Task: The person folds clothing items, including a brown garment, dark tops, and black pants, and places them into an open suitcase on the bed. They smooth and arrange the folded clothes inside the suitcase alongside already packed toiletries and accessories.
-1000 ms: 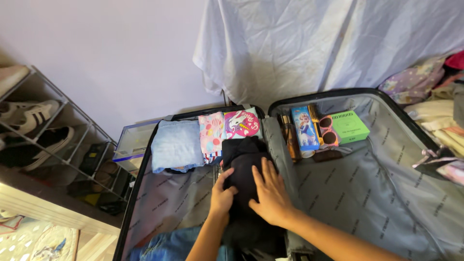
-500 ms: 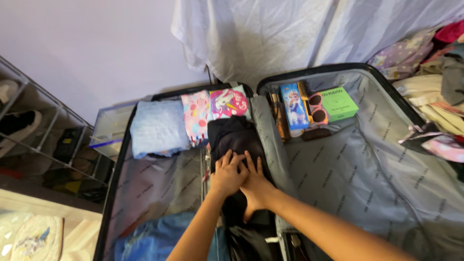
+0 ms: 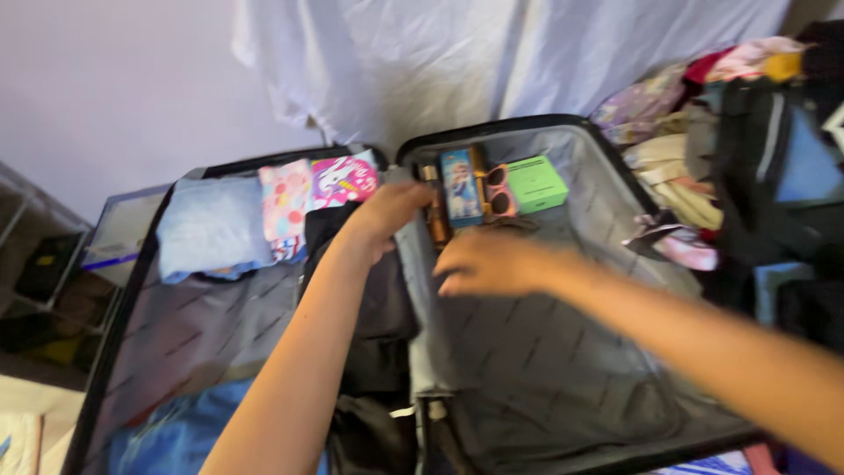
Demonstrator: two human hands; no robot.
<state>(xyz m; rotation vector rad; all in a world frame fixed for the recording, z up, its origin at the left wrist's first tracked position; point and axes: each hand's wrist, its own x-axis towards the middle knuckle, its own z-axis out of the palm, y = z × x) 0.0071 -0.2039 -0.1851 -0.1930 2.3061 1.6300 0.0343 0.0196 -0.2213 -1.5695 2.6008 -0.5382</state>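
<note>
In the head view, over the open suitcase (image 3: 563, 369), your left hand (image 3: 387, 215) is resting on the black folded garment (image 3: 374, 299) at the hinge, fingers curled loosely, pinching nothing. Your right hand (image 3: 492, 262) is hovering just below the pink sunglasses (image 3: 499, 189) (motion-blurred), fingers spread. A blue box (image 3: 461, 185) and green box (image 3: 536, 183) are lying beside them.

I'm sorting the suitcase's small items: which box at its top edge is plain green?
The green box, rightmost in the row, beside the pink sunglasses; the blue box has pictures.
</note>
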